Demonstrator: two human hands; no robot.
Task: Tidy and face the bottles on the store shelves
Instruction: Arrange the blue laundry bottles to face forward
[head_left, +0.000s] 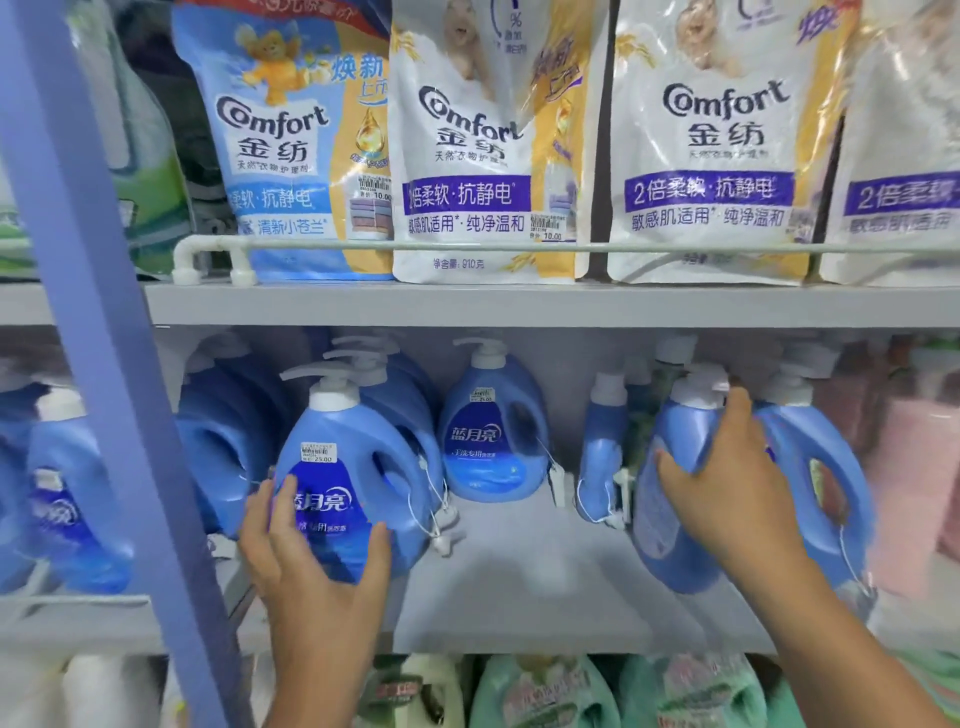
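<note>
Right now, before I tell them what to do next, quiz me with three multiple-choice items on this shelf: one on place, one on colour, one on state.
1. Where do the Comfort pouches stand?
A. On the shelf above the blue pump bottles
B. On the floor
C. Below the green jugs

2. What colour is the bottle under the left hand?
A. Red
B. Blue
C. Black

3. What is the right hand doing?
A. Hanging idle
B. Gripping a blue bottle
C. Holding a pouch

Answers:
1. A, the pouches sit behind the rail on the upper shelf, over the pump bottles.
2. B, its body is blue with a white pump.
3. B, fingers and thumb wrap the bottle's side near its neck.
</note>
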